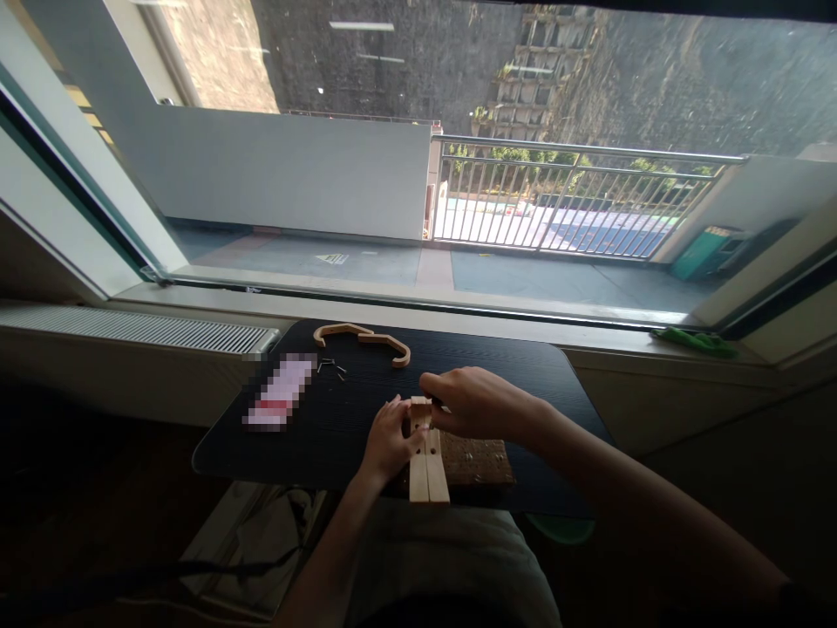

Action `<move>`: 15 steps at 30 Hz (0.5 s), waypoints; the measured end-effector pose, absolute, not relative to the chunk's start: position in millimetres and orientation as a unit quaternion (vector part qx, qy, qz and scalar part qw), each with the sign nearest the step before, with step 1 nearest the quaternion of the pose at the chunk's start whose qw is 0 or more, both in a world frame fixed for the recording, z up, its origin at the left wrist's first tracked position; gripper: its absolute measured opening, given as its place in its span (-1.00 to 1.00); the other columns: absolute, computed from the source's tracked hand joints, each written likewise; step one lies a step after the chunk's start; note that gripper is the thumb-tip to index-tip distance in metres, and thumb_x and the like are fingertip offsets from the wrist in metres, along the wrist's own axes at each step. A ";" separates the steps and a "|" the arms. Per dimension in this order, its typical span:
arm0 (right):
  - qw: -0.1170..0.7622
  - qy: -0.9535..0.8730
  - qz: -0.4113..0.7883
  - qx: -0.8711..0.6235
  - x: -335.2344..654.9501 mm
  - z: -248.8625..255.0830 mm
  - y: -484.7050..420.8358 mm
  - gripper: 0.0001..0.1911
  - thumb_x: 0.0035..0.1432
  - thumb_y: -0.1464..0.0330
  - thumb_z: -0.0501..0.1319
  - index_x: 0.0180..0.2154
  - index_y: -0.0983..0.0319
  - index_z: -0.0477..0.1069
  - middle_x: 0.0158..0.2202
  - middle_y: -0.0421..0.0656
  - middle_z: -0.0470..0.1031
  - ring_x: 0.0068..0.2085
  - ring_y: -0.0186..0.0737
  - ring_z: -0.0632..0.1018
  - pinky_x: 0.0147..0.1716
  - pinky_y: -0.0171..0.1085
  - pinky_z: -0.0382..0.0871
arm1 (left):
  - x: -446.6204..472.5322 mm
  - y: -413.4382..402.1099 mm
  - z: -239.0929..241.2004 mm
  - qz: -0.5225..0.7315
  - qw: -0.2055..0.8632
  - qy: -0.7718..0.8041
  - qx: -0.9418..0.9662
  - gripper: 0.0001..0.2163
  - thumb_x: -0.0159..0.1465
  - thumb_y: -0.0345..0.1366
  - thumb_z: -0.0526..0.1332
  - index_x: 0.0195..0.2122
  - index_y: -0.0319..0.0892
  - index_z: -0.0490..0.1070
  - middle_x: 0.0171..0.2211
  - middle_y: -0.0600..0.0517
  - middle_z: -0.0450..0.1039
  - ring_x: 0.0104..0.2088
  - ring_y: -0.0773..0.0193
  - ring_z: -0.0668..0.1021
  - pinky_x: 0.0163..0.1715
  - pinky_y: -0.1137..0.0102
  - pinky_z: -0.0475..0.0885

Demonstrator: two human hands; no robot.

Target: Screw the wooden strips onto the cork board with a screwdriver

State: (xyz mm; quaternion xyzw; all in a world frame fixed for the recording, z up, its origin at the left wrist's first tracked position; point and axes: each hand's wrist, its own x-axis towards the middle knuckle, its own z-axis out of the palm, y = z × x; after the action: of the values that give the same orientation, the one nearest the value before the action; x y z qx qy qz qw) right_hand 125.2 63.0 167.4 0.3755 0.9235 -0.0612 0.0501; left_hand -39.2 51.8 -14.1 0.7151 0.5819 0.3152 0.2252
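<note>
Two pale wooden strips [428, 467] lie side by side, pointing toward me, on the near part of a small black table [327, 419]. My left hand [387, 440] is curled against their left side, fingers closed on the wood. My right hand [474, 403] reaches over the strips' far end with fingers pinched there; what the fingertips hold is hidden. Under the strips, to the right, lies a brown perforated board [477, 462].
Two curved wooden pieces [363, 338] lie at the table's far edge, with several small dark screws [332, 367] beside them. A blurred pink-white pack [280, 403] lies at the left. Behind are a radiator [131, 327], a window sill and a green cloth [697, 340].
</note>
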 end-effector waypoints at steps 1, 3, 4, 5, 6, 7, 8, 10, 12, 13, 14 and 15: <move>0.051 0.925 -0.064 0.372 125.2 167.8 62.9 -0.84 0.32 0.29 0.08 -0.18 0.23 0.35 -0.38 -0.13 0.55 -0.46 -0.27 0.47 -0.52 -0.27 -0.06 | -39.1 51.6 -13.5 0.313 0.226 0.583 0.715 -0.69 0.17 -0.30 0.22 -0.04 -0.19 0.44 0.05 -0.15 0.52 0.24 -0.08 0.39 0.28 -0.01 0.22; 0.051 0.927 -0.069 0.365 125.1 168.0 63.2 -0.86 0.30 0.33 0.07 -0.19 0.23 0.35 -0.40 -0.14 0.54 -0.46 -0.28 0.47 -0.52 -0.27 -0.06 | -38.8 51.0 -12.4 0.312 0.227 0.584 0.715 -0.69 0.17 -0.30 0.22 -0.04 -0.19 0.44 0.06 -0.16 0.52 0.24 -0.09 0.39 0.27 -0.02 0.22; 0.050 0.928 -0.071 0.363 125.0 167.9 63.5 -0.87 0.29 0.34 0.07 -0.20 0.23 0.35 -0.41 -0.15 0.53 -0.47 -0.29 0.46 -0.53 -0.27 -0.06 | -38.6 50.9 -12.0 0.314 0.225 0.583 0.715 -0.69 0.17 -0.29 0.21 -0.05 -0.19 0.44 0.05 -0.16 0.52 0.24 -0.09 0.40 0.27 -0.03 0.23; 0.047 0.928 -0.072 0.362 124.8 167.7 63.8 -0.87 0.29 0.35 0.07 -0.20 0.23 0.35 -0.42 -0.16 0.52 -0.48 -0.30 0.44 -0.54 -0.28 -0.07 | -38.4 50.7 -11.9 0.316 0.223 0.582 0.715 -0.70 0.17 -0.29 0.21 -0.06 -0.18 0.45 0.04 -0.15 0.53 0.24 -0.10 0.40 0.26 -0.04 0.23; 0.044 0.929 -0.073 0.361 124.7 167.5 64.1 -0.88 0.28 0.36 0.07 -0.21 0.23 0.35 -0.43 -0.16 0.51 -0.50 -0.30 0.43 -0.54 -0.28 -0.07 | -38.3 50.7 -12.0 0.319 0.222 0.581 0.716 -0.70 0.16 -0.29 0.21 -0.06 -0.18 0.45 0.03 -0.14 0.53 0.23 -0.10 0.40 0.26 -0.04 0.24; 0.042 0.929 -0.074 0.361 124.7 167.4 64.3 -0.88 0.28 0.36 0.07 -0.21 0.23 0.34 -0.44 -0.17 0.51 -0.51 -0.31 0.41 -0.55 -0.28 -0.07 | -38.3 50.8 -12.3 0.322 0.220 0.579 0.716 -0.70 0.16 -0.30 0.21 -0.07 -0.17 0.46 0.02 -0.14 0.54 0.23 -0.09 0.41 0.26 -0.04 0.24; 0.041 0.928 -0.075 0.362 124.7 167.4 64.5 -0.88 0.28 0.35 0.07 -0.21 0.23 0.34 -0.44 -0.17 0.50 -0.51 -0.32 0.40 -0.55 -0.28 -0.07 | -38.4 51.0 -12.8 0.325 0.218 0.578 0.716 -0.70 0.15 -0.30 0.21 -0.07 -0.16 0.46 0.02 -0.13 0.55 0.23 -0.09 0.41 0.25 -0.03 0.25; 0.043 0.928 -0.077 0.363 124.8 167.4 64.6 -0.88 0.29 0.35 0.07 -0.21 0.23 0.34 -0.43 -0.17 0.51 -0.51 -0.32 0.40 -0.54 -0.28 -0.07 | -38.6 51.5 -14.2 0.331 0.215 0.578 0.714 -0.69 0.14 -0.31 0.23 -0.07 -0.15 0.46 0.02 -0.12 0.55 0.22 -0.08 0.42 0.25 -0.02 0.26; 0.046 0.927 -0.073 0.365 125.0 167.4 64.8 -0.88 0.29 0.34 0.07 -0.20 0.23 0.34 -0.42 -0.16 0.51 -0.50 -0.32 0.41 -0.53 -0.27 -0.07 | -38.8 52.0 -15.4 0.334 0.211 0.580 0.712 -0.68 0.13 -0.30 0.24 -0.07 -0.15 0.47 0.02 -0.13 0.54 0.21 -0.08 0.43 0.25 -0.01 0.27; 0.047 0.927 -0.071 0.366 125.1 167.4 65.0 -0.88 0.29 0.34 0.07 -0.20 0.23 0.34 -0.42 -0.16 0.51 -0.50 -0.31 0.41 -0.53 -0.27 -0.07 | -38.9 52.1 -15.8 0.335 0.211 0.580 0.712 -0.68 0.13 -0.30 0.24 -0.06 -0.15 0.47 0.02 -0.13 0.54 0.21 -0.08 0.43 0.25 -0.01 0.27; 0.048 0.927 -0.070 0.367 125.1 167.3 65.4 -0.88 0.29 0.34 0.08 -0.21 0.23 0.34 -0.42 -0.15 0.51 -0.49 -0.31 0.42 -0.53 -0.27 -0.07 | -38.9 52.1 -15.8 0.334 0.212 0.579 0.713 -0.68 0.14 -0.29 0.24 -0.06 -0.15 0.46 0.03 -0.13 0.54 0.21 -0.07 0.43 0.25 -0.01 0.27; 0.048 0.926 -0.069 0.367 125.2 167.2 65.7 -0.88 0.28 0.34 0.08 -0.21 0.23 0.34 -0.43 -0.15 0.51 -0.49 -0.31 0.42 -0.53 -0.27 -0.08 | -38.9 52.0 -15.6 0.332 0.214 0.579 0.713 -0.68 0.14 -0.28 0.23 -0.06 -0.14 0.46 0.03 -0.12 0.54 0.22 -0.07 0.43 0.25 -0.01 0.26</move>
State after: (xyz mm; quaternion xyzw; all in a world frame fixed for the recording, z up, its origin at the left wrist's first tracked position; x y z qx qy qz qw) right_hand 125.2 65.7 167.2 0.3669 0.9264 -0.0693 0.0482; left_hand -38.9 52.0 -15.6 0.7135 0.5786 0.3322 0.2140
